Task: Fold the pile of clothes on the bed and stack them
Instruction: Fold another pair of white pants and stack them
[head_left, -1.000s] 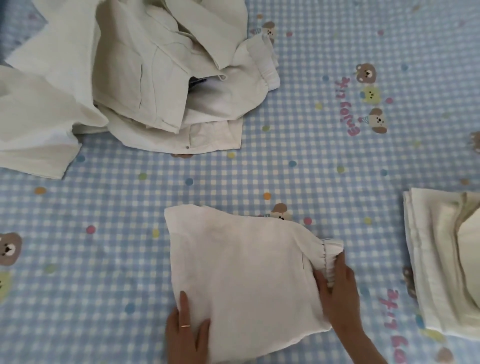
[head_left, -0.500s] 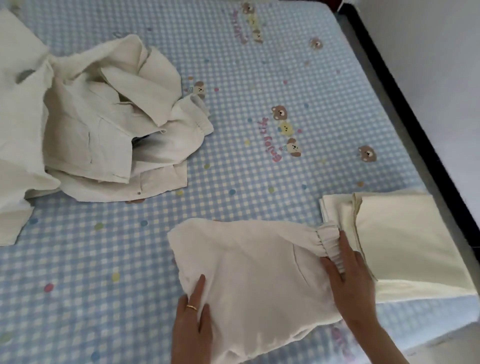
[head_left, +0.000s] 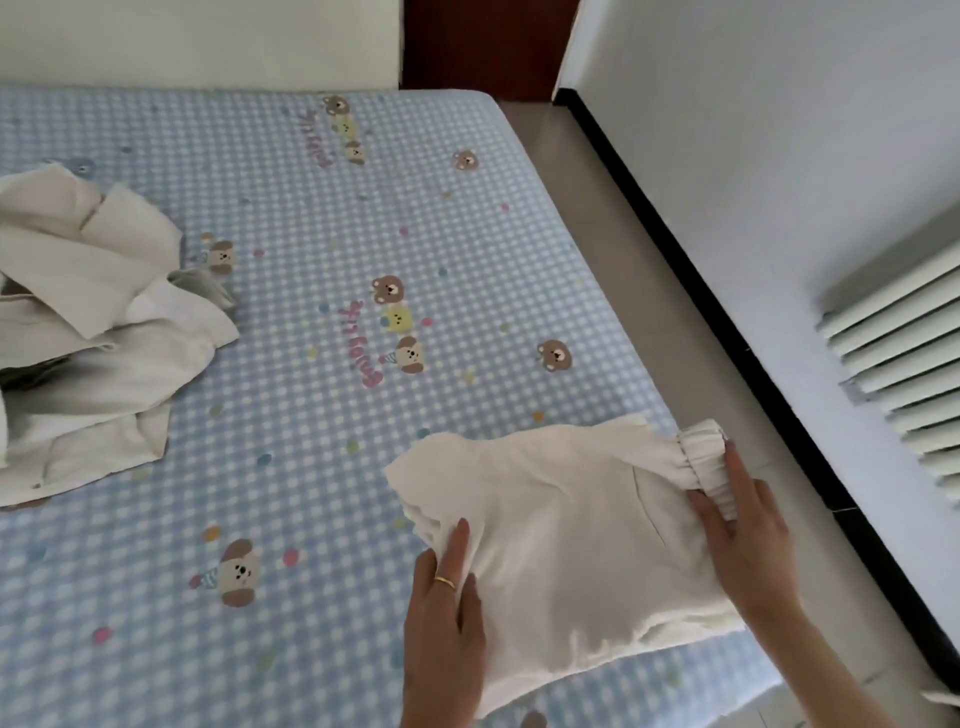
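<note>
Both hands had carried the folded cream garment (head_left: 566, 530) to the right since the earlier picture, so it now covered the folded stack that showed there before. It sat at the bed's (head_left: 291, 218) near right corner, close to the edge. Its long side ran left to right, and the gathered elastic waistband (head_left: 704, 460) pointed right, toward the wall.

The left hand (head_left: 441, 618), wearing a thin gold ring (head_left: 445, 582), held the left edge, with straight fingers on top and the thumb tucked under. The right hand (head_left: 748, 540) pinched the waistband end with its fingers together.

On the bed lay a blue and white checked sheet with little bears and coloured dots. A messy pile of unfolded cream clothes (head_left: 93, 338) lay far left, well apart. A grey floor strip, a white wall and a white radiator (head_left: 898, 364) were on the right.

The garment looked soft, thick and a bit wrinkled.
</note>
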